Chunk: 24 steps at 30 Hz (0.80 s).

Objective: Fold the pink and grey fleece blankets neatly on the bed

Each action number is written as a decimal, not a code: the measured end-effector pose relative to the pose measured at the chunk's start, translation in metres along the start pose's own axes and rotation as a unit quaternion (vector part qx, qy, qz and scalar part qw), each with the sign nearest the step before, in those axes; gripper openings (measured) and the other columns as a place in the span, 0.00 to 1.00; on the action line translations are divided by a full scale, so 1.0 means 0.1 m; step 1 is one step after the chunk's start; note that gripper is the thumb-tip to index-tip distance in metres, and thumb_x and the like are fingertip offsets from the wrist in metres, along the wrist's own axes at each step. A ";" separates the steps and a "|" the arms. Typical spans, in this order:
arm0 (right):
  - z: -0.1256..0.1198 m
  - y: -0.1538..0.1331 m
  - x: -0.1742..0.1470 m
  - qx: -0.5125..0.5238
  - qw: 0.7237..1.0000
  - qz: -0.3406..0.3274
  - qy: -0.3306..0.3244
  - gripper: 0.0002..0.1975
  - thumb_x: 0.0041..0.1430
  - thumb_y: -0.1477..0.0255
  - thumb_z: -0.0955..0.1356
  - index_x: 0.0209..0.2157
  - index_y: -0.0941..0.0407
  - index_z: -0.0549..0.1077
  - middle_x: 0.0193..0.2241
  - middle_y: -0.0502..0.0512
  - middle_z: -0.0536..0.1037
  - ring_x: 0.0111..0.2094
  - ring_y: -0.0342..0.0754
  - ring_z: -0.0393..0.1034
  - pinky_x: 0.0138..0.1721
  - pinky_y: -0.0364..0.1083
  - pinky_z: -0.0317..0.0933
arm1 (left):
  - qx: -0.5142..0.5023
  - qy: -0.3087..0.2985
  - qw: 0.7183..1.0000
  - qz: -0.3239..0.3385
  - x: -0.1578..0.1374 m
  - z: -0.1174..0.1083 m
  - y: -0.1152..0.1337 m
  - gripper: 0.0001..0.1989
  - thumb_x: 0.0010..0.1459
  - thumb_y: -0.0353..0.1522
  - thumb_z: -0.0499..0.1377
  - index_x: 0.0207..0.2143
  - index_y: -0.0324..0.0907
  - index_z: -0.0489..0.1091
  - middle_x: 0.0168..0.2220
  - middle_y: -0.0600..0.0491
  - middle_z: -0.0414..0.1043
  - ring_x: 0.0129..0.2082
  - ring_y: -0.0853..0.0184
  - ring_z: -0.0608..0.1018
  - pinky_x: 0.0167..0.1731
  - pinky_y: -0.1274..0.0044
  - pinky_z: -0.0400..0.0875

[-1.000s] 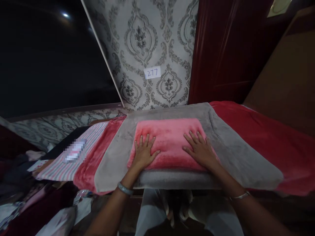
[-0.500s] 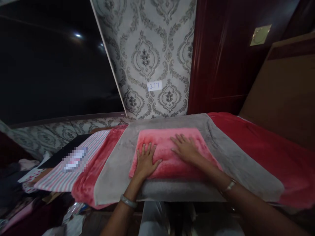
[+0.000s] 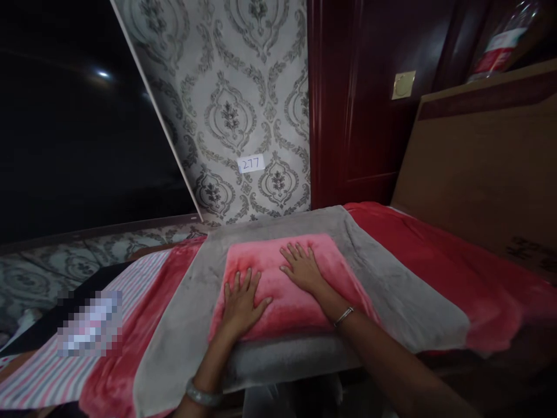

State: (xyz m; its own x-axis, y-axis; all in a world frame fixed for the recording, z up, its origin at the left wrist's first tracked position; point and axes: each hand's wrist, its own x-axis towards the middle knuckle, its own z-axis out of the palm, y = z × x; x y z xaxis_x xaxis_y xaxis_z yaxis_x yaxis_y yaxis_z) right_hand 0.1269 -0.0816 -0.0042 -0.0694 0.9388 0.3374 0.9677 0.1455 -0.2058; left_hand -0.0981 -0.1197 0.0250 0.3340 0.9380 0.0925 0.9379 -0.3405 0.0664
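head view | forward-down | near, above hands (image 3: 241, 305) (patterned wall (image 3: 230, 116) beyond)

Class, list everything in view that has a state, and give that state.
Left hand, fingers spread, resting on pink cloth
Right hand, the same
Pink cloth, laid flat in a rectangle
Grey cloth, spread beneath it
Red cloth, spread out
Striped cloth, spread out
Screen, dark
Numbered paper, on the wall
Bottle, fullness unclear
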 end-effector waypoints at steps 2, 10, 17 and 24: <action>0.00 -0.02 -0.01 0.005 1.000 0.005 -0.004 0.30 0.70 0.56 0.58 0.69 0.49 0.58 0.71 0.56 0.52 0.71 0.58 0.41 0.68 0.65 0.33 | -0.016 -0.018 1.000 0.014 0.13 -0.19 0.05 0.31 0.65 0.47 0.52 0.67 0.46 0.61 0.69 0.45 0.57 0.69 0.48 0.59 0.65 0.53 0.53; -0.45 -0.02 0.24 0.029 0.997 0.020 -0.070 0.27 0.70 0.58 0.58 0.68 0.49 0.61 0.68 0.59 0.59 0.68 0.57 0.52 0.65 0.62 0.47 | -0.039 -0.041 0.997 0.047 1.18 -0.92 0.43 0.23 0.68 0.37 0.49 0.60 0.40 0.69 0.61 0.43 0.70 0.60 0.61 0.73 0.57 0.75 0.65; -0.52 0.29 0.47 -0.010 0.996 0.087 -0.034 0.25 0.72 0.59 0.56 0.65 0.48 0.65 0.68 0.57 0.60 0.69 0.62 0.47 0.65 0.67 0.43 | -0.010 -0.024 0.999 -0.021 1.39 -0.49 0.34 0.26 0.68 0.42 0.47 0.63 0.44 0.65 0.63 0.41 0.68 0.63 0.50 0.68 0.63 0.51 0.55; 0.04 0.54 0.23 -0.034 0.996 0.080 -0.007 0.26 0.71 0.57 0.58 0.66 0.47 0.64 0.67 0.56 0.62 0.68 0.60 0.50 0.65 0.67 0.40 | 0.032 0.067 0.997 -0.015 1.23 0.19 0.20 0.29 0.69 0.45 0.44 0.66 0.45 0.61 0.65 0.44 0.64 0.66 0.50 0.62 0.65 0.50 0.50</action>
State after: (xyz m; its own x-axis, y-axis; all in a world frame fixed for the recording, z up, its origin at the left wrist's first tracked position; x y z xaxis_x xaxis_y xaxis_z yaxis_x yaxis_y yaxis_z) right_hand 0.1769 -0.0507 -0.0107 0.0849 0.9526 0.2920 0.9808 -0.0283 -0.1929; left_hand -0.0364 -0.0097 0.0186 0.2936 0.9293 0.2243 0.9529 -0.3032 0.0089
